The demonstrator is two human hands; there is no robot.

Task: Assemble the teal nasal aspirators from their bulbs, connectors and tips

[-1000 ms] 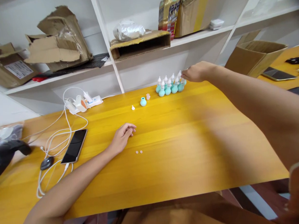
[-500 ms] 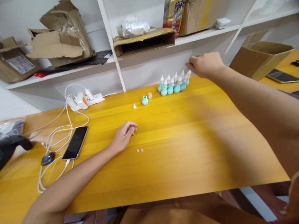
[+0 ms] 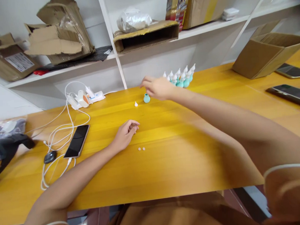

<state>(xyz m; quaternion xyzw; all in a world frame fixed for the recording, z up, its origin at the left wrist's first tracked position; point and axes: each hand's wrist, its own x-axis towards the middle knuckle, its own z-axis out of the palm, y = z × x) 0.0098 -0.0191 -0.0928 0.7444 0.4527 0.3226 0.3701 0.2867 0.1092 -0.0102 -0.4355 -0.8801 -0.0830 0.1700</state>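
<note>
My right hand [image 3: 157, 88] hovers just above and right of a small open teal bottle [image 3: 146, 98], its fingers loosely curled and apart, with nothing seen between them. A small white tip [image 3: 136, 104] stands on the table left of that bottle. Behind my right hand, several teal bottles with white pointed tips [image 3: 185, 78] stand in a group, partly hidden. My left hand [image 3: 126, 132] rests on the table [image 3: 167, 171], fingers half bent, holding nothing visible. Two tiny pale discs [image 3: 141, 149] lie in front of it.
At the left are a phone [image 3: 77, 141], looped white cables and a power strip [image 3: 97, 97]. Shelves behind hold cardboard boxes [image 3: 146, 36]. An open carton [image 3: 264, 54] and two more phones [image 3: 292, 70] are at the right.
My right hand has moved left from behind the bottle group to beside the single open bottle, and now covers the small pink piece. My left hand has stayed in place.
</note>
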